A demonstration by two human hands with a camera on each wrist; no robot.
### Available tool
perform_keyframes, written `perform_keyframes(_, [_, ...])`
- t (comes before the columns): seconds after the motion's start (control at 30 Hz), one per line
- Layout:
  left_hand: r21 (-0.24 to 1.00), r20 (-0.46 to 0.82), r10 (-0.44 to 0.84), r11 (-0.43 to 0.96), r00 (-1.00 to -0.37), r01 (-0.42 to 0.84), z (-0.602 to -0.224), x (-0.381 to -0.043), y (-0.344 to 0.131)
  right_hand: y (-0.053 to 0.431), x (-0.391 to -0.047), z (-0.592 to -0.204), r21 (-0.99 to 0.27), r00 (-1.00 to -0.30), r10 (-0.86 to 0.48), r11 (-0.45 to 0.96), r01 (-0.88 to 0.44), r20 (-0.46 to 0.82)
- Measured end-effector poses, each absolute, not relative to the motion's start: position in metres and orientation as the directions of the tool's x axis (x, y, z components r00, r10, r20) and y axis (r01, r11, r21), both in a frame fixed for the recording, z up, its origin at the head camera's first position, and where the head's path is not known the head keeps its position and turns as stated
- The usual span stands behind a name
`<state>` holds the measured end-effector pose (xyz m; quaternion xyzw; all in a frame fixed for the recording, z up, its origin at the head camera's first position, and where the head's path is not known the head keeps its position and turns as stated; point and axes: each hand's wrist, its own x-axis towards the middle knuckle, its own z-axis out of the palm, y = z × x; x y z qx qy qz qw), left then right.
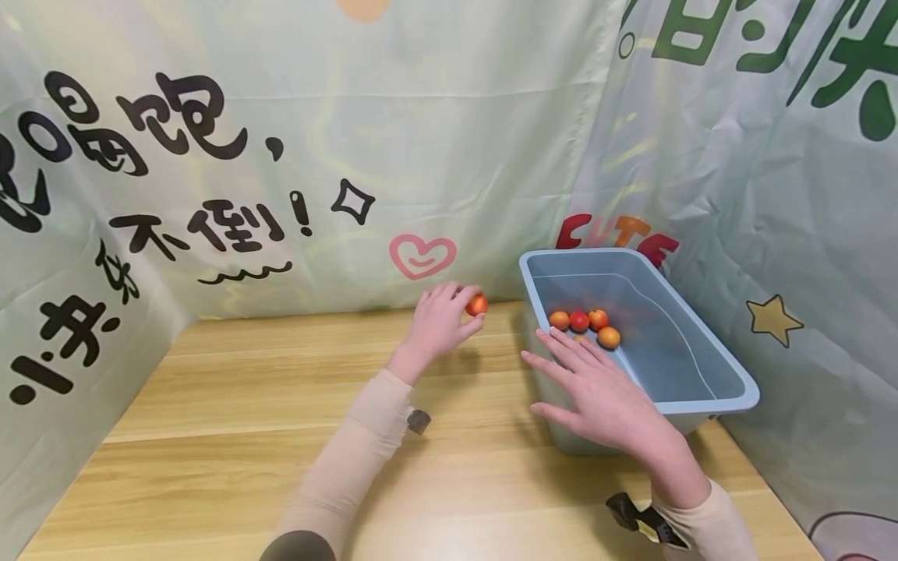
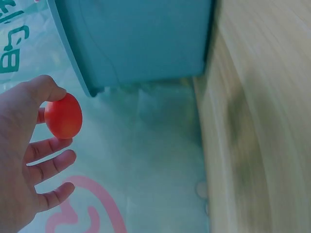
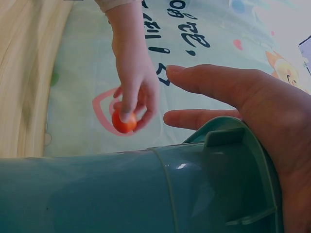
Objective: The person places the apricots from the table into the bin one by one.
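Note:
My left hand pinches a small, smooth red-orange fruit between thumb and fingertips, held above the table to the left of the bin. The left wrist view shows the fruit as slightly oval, with the other fingers spread below it. My right hand, fingers straight and spread, hovers over the left side of the blue-grey plastic bin and holds nothing. Inside the bin, several small fruits, including a red one and an orange one, lie together at the left; the right fingertips partly cover another.
The bin stands at the right of the wooden table, close to the printed cloth that hangs behind and on both sides. A dark strapped device sits at my right wrist, and a small one at my left.

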<state>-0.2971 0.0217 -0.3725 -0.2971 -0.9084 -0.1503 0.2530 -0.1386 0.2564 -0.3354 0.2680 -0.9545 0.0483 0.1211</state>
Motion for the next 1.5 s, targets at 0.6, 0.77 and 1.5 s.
perform_keyframes(0.6, [0.117, 0.589, 0.502, 0.722, -0.633, 0.682, -0.349, -0.293, 0.066, 0.257, -0.139, -0.335, 0.001, -0.814, -0.513, 0.846, -0.533, 0.272])
perform_keyframes(0.77, [0.121, 0.595, 0.504, 0.714, -0.626, 0.690, -0.347, -0.294, 0.075, 0.257, -0.138, -0.335, 0.001, -0.816, -0.512, 0.847, -0.531, 0.269])
perform_keyframes(1.5, [0.120, 0.595, 0.545, 0.667, -0.591, 0.735, -0.345, -0.295, 0.100, 0.257, -0.139, -0.336, 0.005, -0.814, -0.516, 0.845, -0.534, 0.265])
